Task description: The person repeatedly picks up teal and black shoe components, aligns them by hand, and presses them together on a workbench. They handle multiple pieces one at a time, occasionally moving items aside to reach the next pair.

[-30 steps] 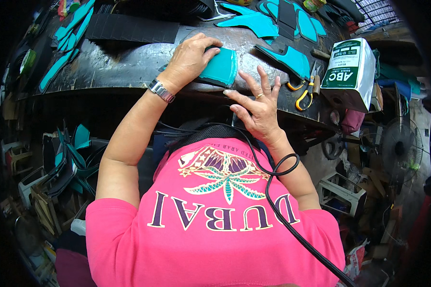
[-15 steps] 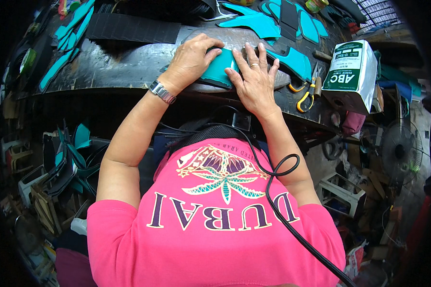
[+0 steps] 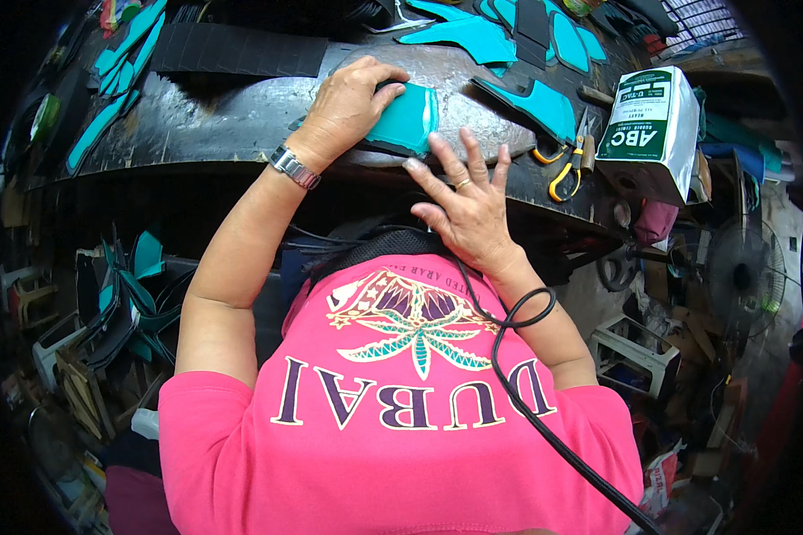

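A turquoise sheet piece with a black edge [image 3: 409,120] lies on a worn grey slab [image 3: 486,114] at the front of the bench. A pale strip runs along its right side. My left hand [image 3: 352,96] grips the left part of the piece with curled fingers, which partly hide it. Its fingertips are bent under and not fully seen. Just beyond the bench's front edge, my right hand [image 3: 468,201] is open with fingers spread and holds nothing. Its fingertips reach near the piece's lower right corner.
Right of the slab lie another turquoise piece [image 3: 544,109], yellow-handled scissors [image 3: 564,183] and a green-and-white metal can [image 3: 647,125]. A ribbed black sheet [image 3: 241,51] and turquoise strips [image 3: 98,132] lie to the left. A black cable [image 3: 544,406] crosses my shirt. A fan [image 3: 742,276] stands right.
My right hand has lifted off the turquoise piece and drawn back toward me, uncovering its right side. My left hand stays on the piece.
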The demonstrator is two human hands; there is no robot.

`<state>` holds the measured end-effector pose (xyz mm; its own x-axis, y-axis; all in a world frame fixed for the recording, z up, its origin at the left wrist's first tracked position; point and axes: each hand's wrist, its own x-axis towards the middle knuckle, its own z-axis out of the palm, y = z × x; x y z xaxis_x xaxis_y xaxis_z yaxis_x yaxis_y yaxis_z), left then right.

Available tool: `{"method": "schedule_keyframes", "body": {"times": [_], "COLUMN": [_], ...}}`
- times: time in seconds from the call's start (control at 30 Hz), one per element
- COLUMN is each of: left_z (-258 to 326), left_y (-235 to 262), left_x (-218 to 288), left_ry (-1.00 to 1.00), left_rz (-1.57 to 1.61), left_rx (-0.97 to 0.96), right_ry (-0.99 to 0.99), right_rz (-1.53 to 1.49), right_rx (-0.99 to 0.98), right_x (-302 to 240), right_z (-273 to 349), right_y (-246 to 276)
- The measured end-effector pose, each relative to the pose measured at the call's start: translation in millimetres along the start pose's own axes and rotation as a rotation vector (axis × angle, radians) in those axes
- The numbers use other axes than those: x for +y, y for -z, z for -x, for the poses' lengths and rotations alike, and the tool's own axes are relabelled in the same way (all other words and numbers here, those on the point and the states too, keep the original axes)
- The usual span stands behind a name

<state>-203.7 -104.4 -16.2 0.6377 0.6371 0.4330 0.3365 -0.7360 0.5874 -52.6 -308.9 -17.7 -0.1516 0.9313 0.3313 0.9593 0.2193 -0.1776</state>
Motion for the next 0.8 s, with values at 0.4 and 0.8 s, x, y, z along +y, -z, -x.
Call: {"method": "schedule_keyframes", "body": {"times": [0.4, 0.8], "left_z": [-3.3, -93.7], "left_y": [5.3, -21.4], "left_x": [2.5, 53.8], "left_ry": [0.015, 0.012], "left_rz": [0.048, 0.329], "left_rx": [0.003, -0.199], "right_ry": [-0.069, -0.764], "right_rz": [-0.096, -0.985], "right_rx": [0.058, 0.69], "right_x": [4.4, 54.1], "right_z": [-12.1, 53.5], "right_y": [0.2, 40.9]}}
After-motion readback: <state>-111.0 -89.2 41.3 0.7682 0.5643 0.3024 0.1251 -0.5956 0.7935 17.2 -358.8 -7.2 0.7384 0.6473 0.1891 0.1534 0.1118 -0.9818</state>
